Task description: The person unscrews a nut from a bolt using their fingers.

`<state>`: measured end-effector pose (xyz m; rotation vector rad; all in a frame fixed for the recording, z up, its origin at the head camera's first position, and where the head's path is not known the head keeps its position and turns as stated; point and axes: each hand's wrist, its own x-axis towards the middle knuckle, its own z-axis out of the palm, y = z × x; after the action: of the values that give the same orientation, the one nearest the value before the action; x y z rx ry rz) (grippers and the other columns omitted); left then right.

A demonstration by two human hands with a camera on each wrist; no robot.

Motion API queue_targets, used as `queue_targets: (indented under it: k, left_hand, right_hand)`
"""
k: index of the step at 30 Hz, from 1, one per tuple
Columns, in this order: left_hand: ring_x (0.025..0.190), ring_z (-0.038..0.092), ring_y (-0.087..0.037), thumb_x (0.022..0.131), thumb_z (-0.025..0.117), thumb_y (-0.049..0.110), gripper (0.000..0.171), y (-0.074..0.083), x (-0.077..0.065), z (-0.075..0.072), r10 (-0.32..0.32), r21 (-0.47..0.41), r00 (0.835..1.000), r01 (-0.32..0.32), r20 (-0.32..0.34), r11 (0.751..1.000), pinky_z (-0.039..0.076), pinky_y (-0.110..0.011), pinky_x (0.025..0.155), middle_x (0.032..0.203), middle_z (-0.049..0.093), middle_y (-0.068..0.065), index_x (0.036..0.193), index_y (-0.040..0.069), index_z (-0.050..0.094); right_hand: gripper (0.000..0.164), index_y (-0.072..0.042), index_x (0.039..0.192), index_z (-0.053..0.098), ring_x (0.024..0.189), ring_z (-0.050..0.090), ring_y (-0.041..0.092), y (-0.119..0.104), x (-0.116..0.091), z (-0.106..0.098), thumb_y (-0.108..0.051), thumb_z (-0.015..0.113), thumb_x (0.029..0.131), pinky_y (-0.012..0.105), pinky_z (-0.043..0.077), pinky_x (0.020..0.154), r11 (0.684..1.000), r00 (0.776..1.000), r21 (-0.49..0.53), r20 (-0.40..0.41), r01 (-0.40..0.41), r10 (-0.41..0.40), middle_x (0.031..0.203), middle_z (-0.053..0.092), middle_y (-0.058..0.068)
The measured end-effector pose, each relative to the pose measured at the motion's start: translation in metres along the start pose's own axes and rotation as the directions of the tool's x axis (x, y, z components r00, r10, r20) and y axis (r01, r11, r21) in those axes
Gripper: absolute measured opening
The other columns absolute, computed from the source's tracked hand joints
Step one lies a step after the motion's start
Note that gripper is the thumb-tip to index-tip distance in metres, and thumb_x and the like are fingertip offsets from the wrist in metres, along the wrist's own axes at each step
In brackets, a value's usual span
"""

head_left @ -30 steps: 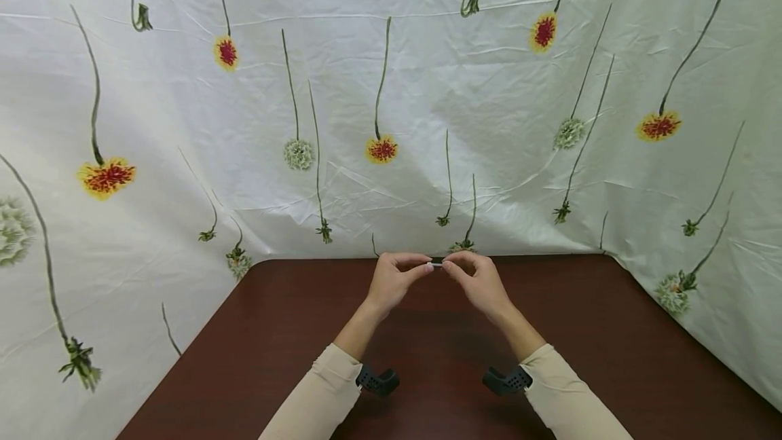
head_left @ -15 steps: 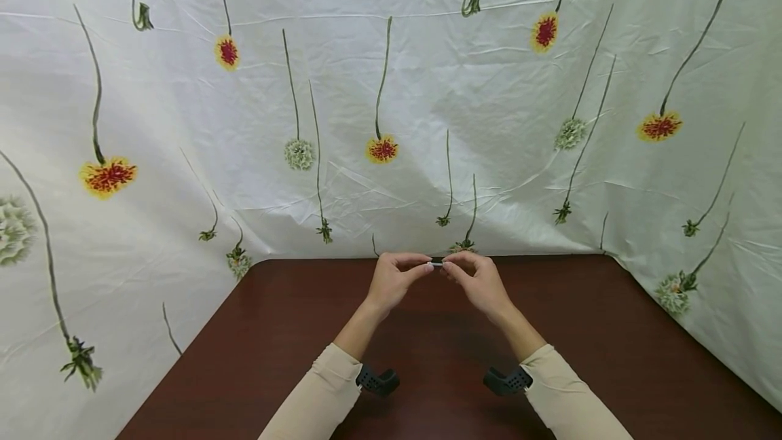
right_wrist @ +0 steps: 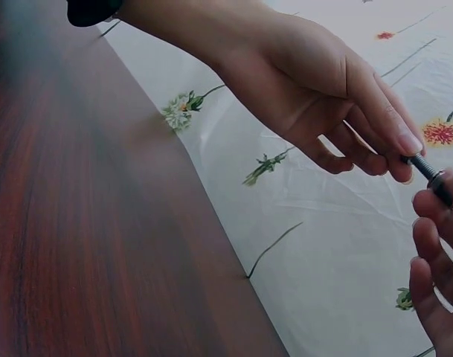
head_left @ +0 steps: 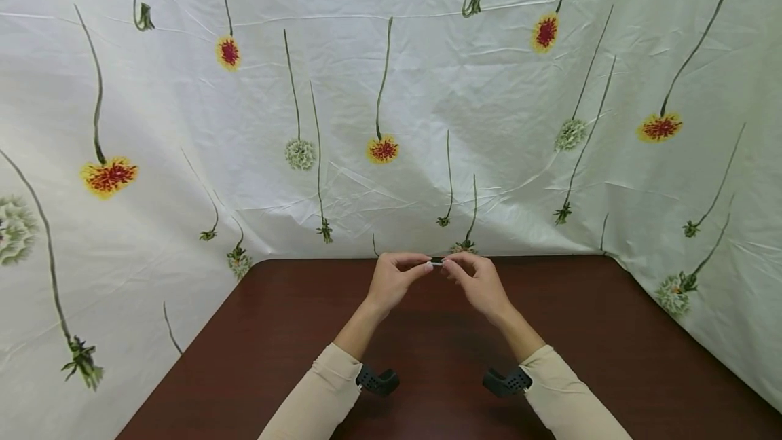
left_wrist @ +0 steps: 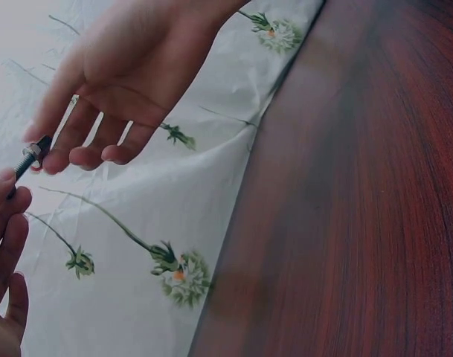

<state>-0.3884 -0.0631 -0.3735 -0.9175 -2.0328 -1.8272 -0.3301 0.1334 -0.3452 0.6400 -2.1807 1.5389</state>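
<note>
A small metal bolt (head_left: 436, 263) with a threaded shank (left_wrist: 22, 165) spans the gap between the two hands, above the far part of the table. Thumb and fingers of my left hand (head_left: 389, 280) pinch its dark end, beside a shiny nut or collar (right_wrist: 436, 181). My right hand (head_left: 482, 284) pinches the opposite, threaded end between thumb and fingertips. In the left wrist view, the left hand (left_wrist: 137, 67) has its other fingers loosely bent, apart from the bolt. The right hand (right_wrist: 308, 89) looks similar in its own wrist view. Fingertips cover both bolt ends.
A dark reddish-brown table (head_left: 293, 358) lies beneath the hands. White cloth (head_left: 342, 189) printed with flowers hangs behind it and along both sides. Black bands (head_left: 377, 381) with projecting mounts are on both wrists, below the beige sleeves (head_left: 324, 386).
Both arms stay nearly in place. The right hand's fingertips shift slightly at the bolt's end, while the left hand keeps its pinch.
</note>
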Motion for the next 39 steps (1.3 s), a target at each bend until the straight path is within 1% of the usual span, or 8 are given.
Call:
queue_targets:
  k: [6, 9, 13, 17, 21, 28, 34, 39]
  left_hand:
    - [0.096, 0.072, -0.023, 0.093, 0.08, 0.01, 0.019, -0.001, 0.0, -0.001, -0.013, -0.002, 1.0, 0.013, 0.001, 1.0, 0.057, -0.037, 0.082, 0.1, 0.078, -0.009, 0.106, -0.003, 0.08]
    - [0.096, 0.072, -0.023, 0.093, 0.079, 0.01, 0.019, -0.002, 0.001, -0.001, -0.017, -0.004, 1.0, 0.017, 0.001, 1.0, 0.057, -0.035, 0.082, 0.1, 0.078, -0.009, 0.106, -0.004, 0.08]
    - [0.095, 0.073, -0.023, 0.092, 0.079, 0.008, 0.02, -0.001, 0.001, -0.001, -0.012, -0.005, 1.0, 0.012, -0.001, 1.0, 0.057, -0.033, 0.081, 0.099, 0.078, -0.009, 0.107, -0.007, 0.078]
    - [0.095, 0.073, -0.023, 0.092, 0.08, 0.007, 0.019, 0.0, 0.001, -0.001, -0.012, -0.006, 1.0, 0.012, -0.005, 1.0, 0.057, -0.034, 0.081, 0.099, 0.078, -0.009, 0.106, -0.006, 0.079]
    - [0.096, 0.073, -0.023, 0.093, 0.079, 0.007, 0.017, 0.0, 0.001, -0.001, -0.013, -0.011, 1.0, 0.013, -0.004, 1.0, 0.057, -0.034, 0.082, 0.099, 0.078, -0.009, 0.105, -0.005, 0.079]
    - [0.095, 0.073, -0.023, 0.093, 0.079, 0.007, 0.019, -0.001, 0.001, -0.001, -0.006, -0.009, 1.0, 0.006, 0.002, 1.0, 0.057, -0.035, 0.081, 0.099, 0.078, -0.009, 0.106, -0.007, 0.078]
    - [0.095, 0.072, -0.023, 0.093, 0.079, 0.009, 0.019, -0.001, 0.001, -0.001, -0.019, -0.01, 1.0, 0.019, -0.001, 1.0, 0.057, -0.035, 0.081, 0.099, 0.078, -0.008, 0.106, -0.004, 0.079]
    - [0.095, 0.072, -0.025, 0.093, 0.079, 0.008, 0.017, -0.001, 0.001, -0.001, -0.007, -0.013, 1.0, 0.006, -0.001, 1.0, 0.057, -0.035, 0.081, 0.099, 0.078, -0.01, 0.105, -0.004, 0.08]
  right_hand:
    - [0.021, 0.013, 0.115, 0.069, 0.089, 0.068, 0.037, 0.002, 0.0, -0.002, 0.006, 0.071, 0.095, 0.031, 0.053, 0.073, 0.998, 0.999, 0.025, 0.007, 0.052, -0.052, 0.107, 0.069, 0.025]
    - [0.025, 0.005, 0.122, 0.069, 0.091, 0.068, 0.039, 0.021, 0.003, -0.001, -0.005, 0.071, 0.099, 0.034, 0.053, 0.074, 0.999, 0.999, 0.039, 0.019, 0.027, -0.028, 0.109, 0.069, 0.021]
    - [0.023, -0.001, 0.118, 0.073, 0.091, 0.068, 0.038, 0.044, 0.009, 0.001, -0.017, 0.07, 0.102, 0.034, 0.055, 0.076, 1.0, 1.0, 0.031, 0.004, 0.001, -0.001, 0.101, 0.072, 0.016]
    - [0.018, 0.002, 0.112, 0.073, 0.089, 0.069, 0.035, 0.045, 0.009, 0.001, -0.01, 0.074, 0.098, 0.031, 0.054, 0.074, 0.999, 1.0, 0.023, -0.005, 0.022, -0.022, 0.103, 0.072, 0.016]
    - [0.026, 0.0, 0.118, 0.072, 0.087, 0.069, 0.028, 0.044, 0.009, 0.001, -0.008, 0.078, 0.094, 0.032, 0.053, 0.073, 0.999, 1.0, 0.029, 0.005, 0.029, -0.029, 0.111, 0.072, 0.014]
    - [0.02, 0.004, 0.113, 0.074, 0.088, 0.069, 0.034, 0.043, 0.008, 0.002, -0.011, 0.072, 0.099, 0.03, 0.054, 0.073, 1.0, 1.0, 0.017, -0.013, 0.019, -0.018, 0.1, 0.074, 0.015]
    - [0.023, 0.003, 0.115, 0.073, 0.088, 0.069, 0.026, 0.044, 0.009, 0.001, -0.008, 0.077, 0.095, 0.031, 0.052, 0.071, 0.999, 0.999, 0.024, -0.005, 0.035, -0.035, 0.11, 0.071, 0.014]
    - [0.023, 0.003, 0.115, 0.073, 0.087, 0.069, 0.028, 0.044, 0.008, 0.001, -0.013, 0.073, 0.099, 0.031, 0.054, 0.073, 1.0, 1.0, 0.022, -0.008, 0.009, -0.009, 0.101, 0.073, 0.01]
